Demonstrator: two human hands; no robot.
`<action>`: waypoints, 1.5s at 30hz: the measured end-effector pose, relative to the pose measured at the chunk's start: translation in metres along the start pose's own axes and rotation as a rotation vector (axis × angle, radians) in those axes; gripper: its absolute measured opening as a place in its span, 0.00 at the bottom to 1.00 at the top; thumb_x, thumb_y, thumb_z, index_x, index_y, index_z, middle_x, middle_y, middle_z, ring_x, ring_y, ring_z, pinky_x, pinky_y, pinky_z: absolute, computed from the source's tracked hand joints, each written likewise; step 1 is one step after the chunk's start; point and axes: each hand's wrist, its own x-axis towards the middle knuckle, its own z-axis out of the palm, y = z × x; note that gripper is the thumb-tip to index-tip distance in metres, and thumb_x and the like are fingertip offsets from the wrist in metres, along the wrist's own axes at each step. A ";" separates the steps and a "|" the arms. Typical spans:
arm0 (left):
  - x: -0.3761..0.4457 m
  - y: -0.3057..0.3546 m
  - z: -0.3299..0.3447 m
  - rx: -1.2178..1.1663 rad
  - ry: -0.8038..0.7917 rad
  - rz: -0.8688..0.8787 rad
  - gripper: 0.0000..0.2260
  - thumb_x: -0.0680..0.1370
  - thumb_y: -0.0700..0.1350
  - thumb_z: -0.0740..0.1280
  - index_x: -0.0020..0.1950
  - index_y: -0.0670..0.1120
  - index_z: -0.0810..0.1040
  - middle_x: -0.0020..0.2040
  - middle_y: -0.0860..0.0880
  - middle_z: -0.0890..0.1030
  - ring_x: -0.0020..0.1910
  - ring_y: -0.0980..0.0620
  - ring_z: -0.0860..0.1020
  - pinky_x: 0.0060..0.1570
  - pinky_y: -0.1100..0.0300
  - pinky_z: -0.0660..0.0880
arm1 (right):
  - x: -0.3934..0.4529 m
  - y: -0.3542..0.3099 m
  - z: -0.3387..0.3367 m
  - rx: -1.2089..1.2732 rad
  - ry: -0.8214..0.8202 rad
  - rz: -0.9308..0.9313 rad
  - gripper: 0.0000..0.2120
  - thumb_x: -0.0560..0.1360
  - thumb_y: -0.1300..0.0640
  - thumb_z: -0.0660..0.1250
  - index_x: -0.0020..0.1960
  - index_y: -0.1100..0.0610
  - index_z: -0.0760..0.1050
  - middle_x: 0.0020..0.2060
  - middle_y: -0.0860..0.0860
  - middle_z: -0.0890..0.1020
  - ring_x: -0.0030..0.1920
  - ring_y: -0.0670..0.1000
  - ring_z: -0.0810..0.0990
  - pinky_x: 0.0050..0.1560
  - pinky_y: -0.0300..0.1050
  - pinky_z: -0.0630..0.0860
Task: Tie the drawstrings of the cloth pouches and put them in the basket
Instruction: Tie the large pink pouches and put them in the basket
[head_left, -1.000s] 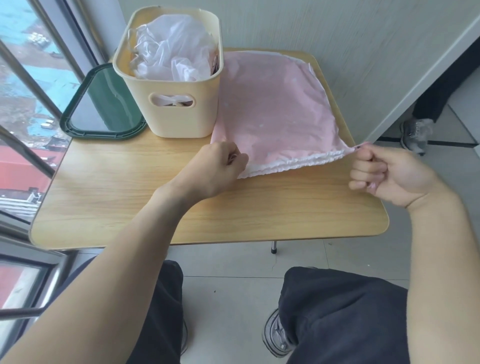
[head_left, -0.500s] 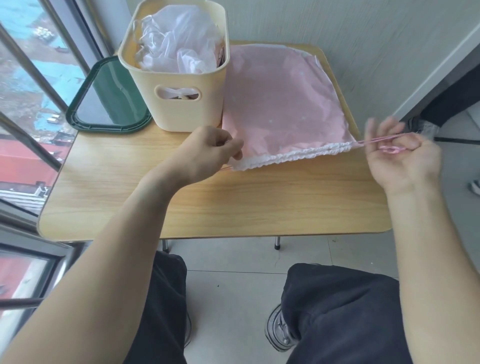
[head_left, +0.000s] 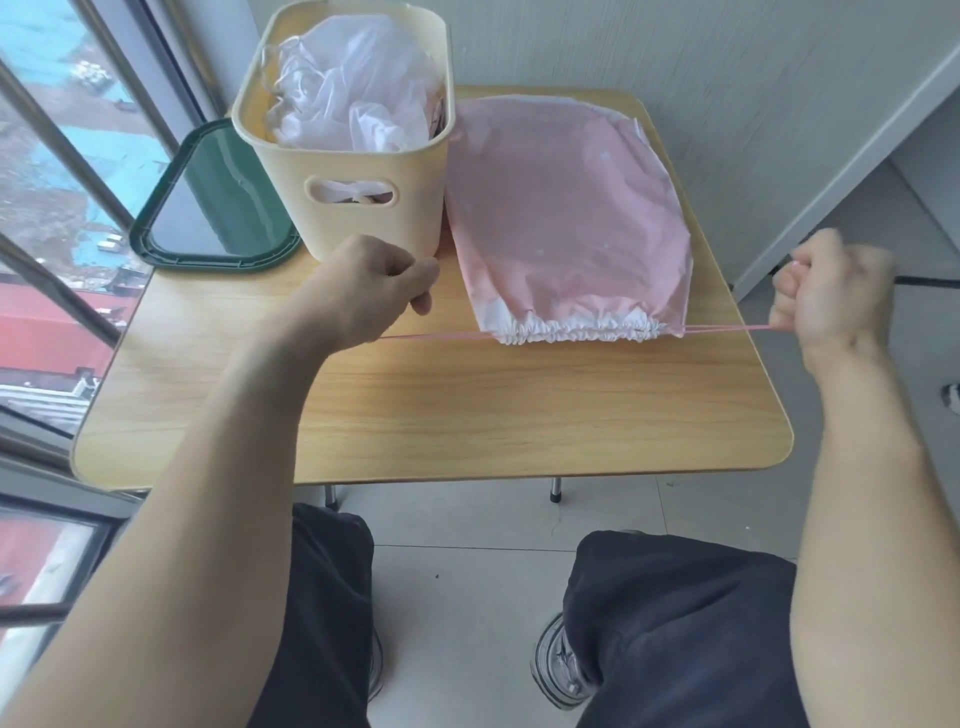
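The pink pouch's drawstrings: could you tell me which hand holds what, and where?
Left hand grips the left drawstring end; right hand grips the right drawstring end.

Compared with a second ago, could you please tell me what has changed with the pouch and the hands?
Both hands drew apart: the left hand and right hand now pull the pink drawstrings taut sideways, gathering the pink pouch's mouth into a narrow ruffle. The cream basket, green tray and table stayed put.

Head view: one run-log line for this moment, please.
stage: cinching | left hand: grips drawstring | right hand: grips drawstring | pink pouch: on table, mouth gathered | basket: beside pouch
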 end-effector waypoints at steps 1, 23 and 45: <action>0.000 -0.001 0.003 0.071 0.005 0.004 0.18 0.81 0.51 0.63 0.35 0.43 0.80 0.24 0.51 0.69 0.20 0.56 0.65 0.27 0.63 0.67 | 0.000 0.000 0.000 -0.105 -0.030 -0.015 0.13 0.67 0.56 0.57 0.25 0.55 0.58 0.25 0.53 0.64 0.23 0.50 0.59 0.28 0.44 0.62; -0.011 0.007 0.021 0.275 0.183 0.181 0.23 0.79 0.48 0.65 0.29 0.41 0.60 0.27 0.45 0.60 0.29 0.48 0.58 0.27 0.59 0.58 | -0.019 -0.001 0.019 -0.511 -0.394 -0.197 0.16 0.74 0.58 0.60 0.31 0.67 0.65 0.23 0.47 0.61 0.26 0.47 0.58 0.29 0.45 0.55; -0.007 0.019 0.013 -0.213 0.418 0.341 0.22 0.81 0.45 0.65 0.34 0.31 0.68 0.30 0.34 0.71 0.33 0.38 0.69 0.35 0.57 0.67 | -0.018 -0.008 0.023 0.017 -0.341 -0.147 0.15 0.80 0.51 0.65 0.38 0.55 0.80 0.37 0.51 0.81 0.40 0.49 0.75 0.43 0.46 0.71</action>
